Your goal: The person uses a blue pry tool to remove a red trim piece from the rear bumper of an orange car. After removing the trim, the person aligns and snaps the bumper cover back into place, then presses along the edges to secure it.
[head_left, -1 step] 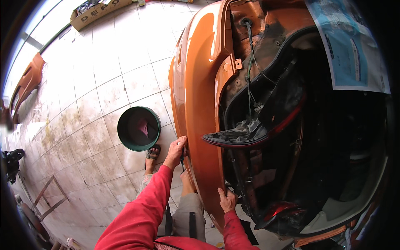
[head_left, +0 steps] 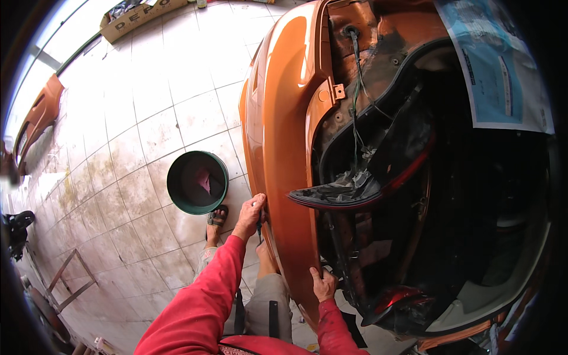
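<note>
An orange car bumper runs lengthwise along the rear of a car, in front of me. My left hand is closed at the bumper's outer left edge, around a slim screwdriver whose thin shaft points down toward my leg; most of its handle is hidden in the fingers. On the inner right edge, closer to me, my right hand grips the bumper, its fingers partly hidden. A loose tail light with a red lens and wires attached rests to the right of the bumper.
A dark green bucket with a pink cloth inside stands left of my foot on the tiled floor. A cardboard box lies at the far left. Wiring hangs from the body. Another red tail light sits near right. A metal frame stands lower left.
</note>
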The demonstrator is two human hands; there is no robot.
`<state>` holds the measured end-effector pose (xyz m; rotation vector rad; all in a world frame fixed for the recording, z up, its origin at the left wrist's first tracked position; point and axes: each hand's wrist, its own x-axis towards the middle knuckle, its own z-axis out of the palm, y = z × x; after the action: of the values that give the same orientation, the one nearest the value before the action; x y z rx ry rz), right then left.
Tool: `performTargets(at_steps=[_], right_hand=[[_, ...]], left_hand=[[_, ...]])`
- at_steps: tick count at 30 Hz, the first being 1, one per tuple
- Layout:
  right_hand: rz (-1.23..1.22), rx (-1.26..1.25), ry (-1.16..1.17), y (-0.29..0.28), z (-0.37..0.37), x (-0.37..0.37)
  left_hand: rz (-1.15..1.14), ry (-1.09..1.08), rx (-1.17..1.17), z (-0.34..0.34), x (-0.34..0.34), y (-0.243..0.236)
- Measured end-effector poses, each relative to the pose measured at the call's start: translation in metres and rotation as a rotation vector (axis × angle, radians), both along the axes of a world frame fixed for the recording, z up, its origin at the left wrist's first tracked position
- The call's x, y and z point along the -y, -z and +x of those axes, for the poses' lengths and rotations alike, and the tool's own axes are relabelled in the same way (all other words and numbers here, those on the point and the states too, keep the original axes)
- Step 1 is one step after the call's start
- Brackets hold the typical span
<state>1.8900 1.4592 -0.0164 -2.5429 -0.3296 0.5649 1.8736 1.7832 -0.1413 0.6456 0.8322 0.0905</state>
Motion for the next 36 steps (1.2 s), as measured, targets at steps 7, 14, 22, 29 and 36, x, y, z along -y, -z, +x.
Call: performTargets(at_steps=[7,14,22,29,36], right_hand=[[-0.078,-0.006,-0.020,-0.008,0.017,0.003],[-0.136,-0.085,-0.022,-0.008,0.020,0.011],[-0.163,-0.016,0.051,-0.015,0.021,0.008],[-0.221,-0.058,0.218,-0.018,0.022,-0.009],[-0.204,0.076,0.214,-0.004,0.012,0.004]], left_hand=[[0.050,0.019,0.043,0.009,0.003,0.003],[-0.001,0.076,0.011,0.004,0.012,0.011],[0.033,0.064,0.021,0.012,0.018,0.002],[0.317,0.201,-0.037,0.016,0.012,-0.010],[0.160,0.219,-0.067,0.015,0.019,-0.001]])
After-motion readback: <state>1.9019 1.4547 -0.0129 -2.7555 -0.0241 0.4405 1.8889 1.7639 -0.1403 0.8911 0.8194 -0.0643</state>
